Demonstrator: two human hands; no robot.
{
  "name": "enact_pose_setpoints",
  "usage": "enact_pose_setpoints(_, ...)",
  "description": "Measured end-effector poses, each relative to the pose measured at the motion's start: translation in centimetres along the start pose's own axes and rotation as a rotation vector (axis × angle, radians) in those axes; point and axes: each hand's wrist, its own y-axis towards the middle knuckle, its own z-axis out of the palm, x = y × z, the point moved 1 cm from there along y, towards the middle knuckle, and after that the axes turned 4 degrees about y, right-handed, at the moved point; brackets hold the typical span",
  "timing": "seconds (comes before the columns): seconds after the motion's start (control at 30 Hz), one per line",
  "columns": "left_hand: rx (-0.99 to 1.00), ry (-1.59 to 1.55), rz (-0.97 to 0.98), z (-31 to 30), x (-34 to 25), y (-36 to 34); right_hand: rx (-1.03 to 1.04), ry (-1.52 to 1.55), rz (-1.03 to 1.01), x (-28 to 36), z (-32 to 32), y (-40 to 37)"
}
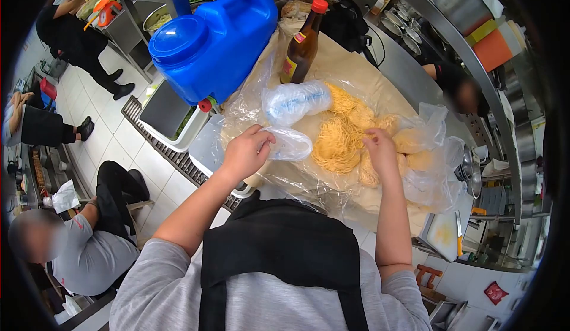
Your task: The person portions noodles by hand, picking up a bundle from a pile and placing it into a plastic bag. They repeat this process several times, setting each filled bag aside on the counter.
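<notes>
My left hand (246, 151) is closed on the edge of a clear plastic bag (291, 144), whose mouth gapes toward the right. Fingertips of my right hand (382, 148) are pinched at the right side of a heap of yellow noodles (338, 145), on a sheet of clear plastic over brown paper (386, 84). Just beyond the held bag lies a roll of plastic bags (297, 102) with blue print. Several bagged noodle portions (418, 160) sit to the right of my right hand.
A big blue jug (217, 40) and a brown bottle with a red cap (301, 46) stand behind the noodles. To the right are a cutting board (442, 235) and a knife (459, 236). One person sits (95, 254) at the left; other people are farther off.
</notes>
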Motion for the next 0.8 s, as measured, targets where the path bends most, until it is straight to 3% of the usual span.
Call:
enact_pose_setpoints(0.13, 0.022, 0.010, 0.008, 0.5, 0.2, -0.2, 0.029, -0.262, -0.202, -1.4, 5.0, -1.3)
enact_pose_setpoints(0.23, 0.017, -0.025, 0.017, 0.5, 0.1, -0.3, 0.058, -0.183, -0.166, 0.3, 4.9, -0.9)
enact_pose_setpoints(0.33, 0.023, -0.029, 0.002, 0.5, 0.2, -0.4, -0.069, 0.061, -0.127, 2.9, 1.2, -0.9)
enact_pose_setpoints(0.43, 0.039, -0.001, -0.023, 0.7, 0.9, -0.3, -0.038, -0.049, -0.169, 4.6, -0.9, -1.2)
enact_pose_setpoints(0.5, 0.034, 0.005, -0.029, 0.6, 0.8, -0.4, -0.038, -0.415, -0.154, 6.3, 0.2, -1.7)
enact_pose_setpoints(0.53, 0.032, 0.003, -0.027, 0.6, 0.7, -0.5, -0.042, -0.417, -0.155, 6.5, 1.4, -1.7)
enact_pose_setpoints(0.6, 0.035, -0.013, -0.025, 0.5, 0.5, -0.7, 0.002, -0.345, -0.501, 5.9, 4.6, -1.3)
enact_pose_setpoints(0.73, 0.035, -0.001, -0.023, 0.2, 0.9, -0.7, 0.188, -0.370, -0.404, 5.8, 5.2, 0.9)
enact_pose_setpoints(0.8, 0.013, -0.006, -0.032, -0.2, 1.0, -0.9, -0.018, -0.060, -0.391, 5.8, 2.8, 1.5)
